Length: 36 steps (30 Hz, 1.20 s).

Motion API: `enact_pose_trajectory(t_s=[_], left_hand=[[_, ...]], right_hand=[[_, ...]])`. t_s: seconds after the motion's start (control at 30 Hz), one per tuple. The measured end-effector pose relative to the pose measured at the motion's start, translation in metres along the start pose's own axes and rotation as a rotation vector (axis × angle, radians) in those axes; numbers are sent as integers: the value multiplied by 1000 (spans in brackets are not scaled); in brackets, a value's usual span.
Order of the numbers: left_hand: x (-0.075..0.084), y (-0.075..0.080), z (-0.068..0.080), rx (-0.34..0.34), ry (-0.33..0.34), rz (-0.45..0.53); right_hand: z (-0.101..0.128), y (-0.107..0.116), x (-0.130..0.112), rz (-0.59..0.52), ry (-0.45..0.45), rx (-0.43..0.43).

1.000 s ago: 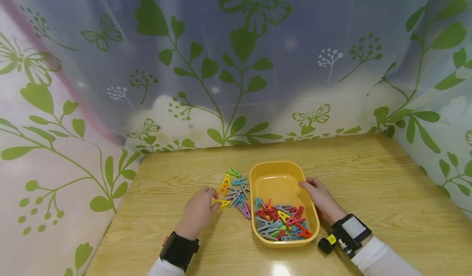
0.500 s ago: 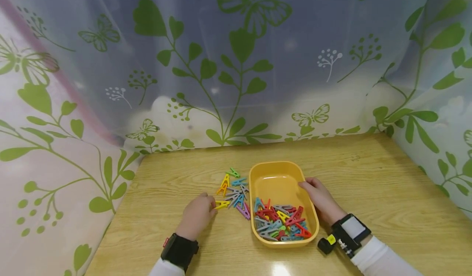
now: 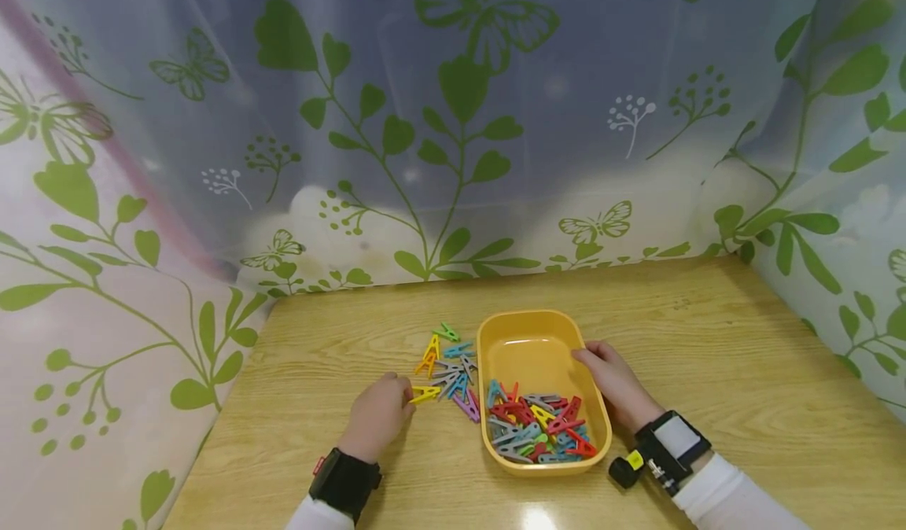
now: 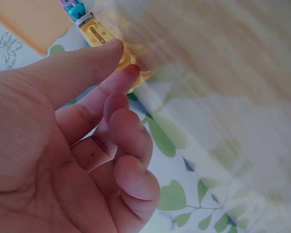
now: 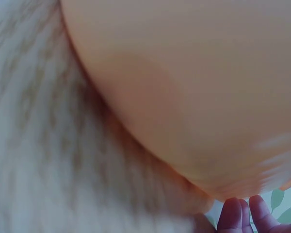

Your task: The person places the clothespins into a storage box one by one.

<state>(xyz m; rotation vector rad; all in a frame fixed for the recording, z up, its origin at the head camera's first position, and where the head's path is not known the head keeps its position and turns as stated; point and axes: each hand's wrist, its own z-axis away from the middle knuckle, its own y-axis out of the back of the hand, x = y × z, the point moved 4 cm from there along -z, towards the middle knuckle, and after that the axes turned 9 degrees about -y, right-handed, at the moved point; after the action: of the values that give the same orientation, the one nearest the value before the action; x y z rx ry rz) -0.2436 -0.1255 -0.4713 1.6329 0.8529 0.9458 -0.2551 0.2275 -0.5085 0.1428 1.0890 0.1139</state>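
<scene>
Left hand (image 3: 378, 414) nearly closed, thumb and index finger pinching yellow clip (image 3: 427, 393) at left edge of loose clips (image 3: 449, 370) on wooden table (image 3: 283, 467); other fingers loosely curled. Right hand (image 3: 621, 382) part-open, gripping right side of yellow tray (image 3: 534, 357), thumb at rim. Tray just right of loose clips, mixed-colour clips (image 3: 531, 428) heaped in its near half.

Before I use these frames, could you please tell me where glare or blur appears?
Head view: white glare on the wooden table, at bottom; left wrist: streaky haze at right, left hand fairly sharp; right wrist: table grain smeared, yellow plastic tub soft.
</scene>
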Motion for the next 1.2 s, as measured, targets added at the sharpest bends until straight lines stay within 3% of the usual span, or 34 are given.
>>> enact_pose_trajectory(t_s=[0.4,0.67,0.97,1.2], left_hand=[[4,-2,-1,8,-29,-28],[2,2,-1,56,-27,-33],[9,24,-7,171,20,-4],[33,39,-11,192,-9,25]], right_hand=[[-3,0,-1,-16,31,21],[-2,0,-3,-8,35,19],[-3,1,-1,-7,37,20],[-2,0,-1,-4,34,22]])
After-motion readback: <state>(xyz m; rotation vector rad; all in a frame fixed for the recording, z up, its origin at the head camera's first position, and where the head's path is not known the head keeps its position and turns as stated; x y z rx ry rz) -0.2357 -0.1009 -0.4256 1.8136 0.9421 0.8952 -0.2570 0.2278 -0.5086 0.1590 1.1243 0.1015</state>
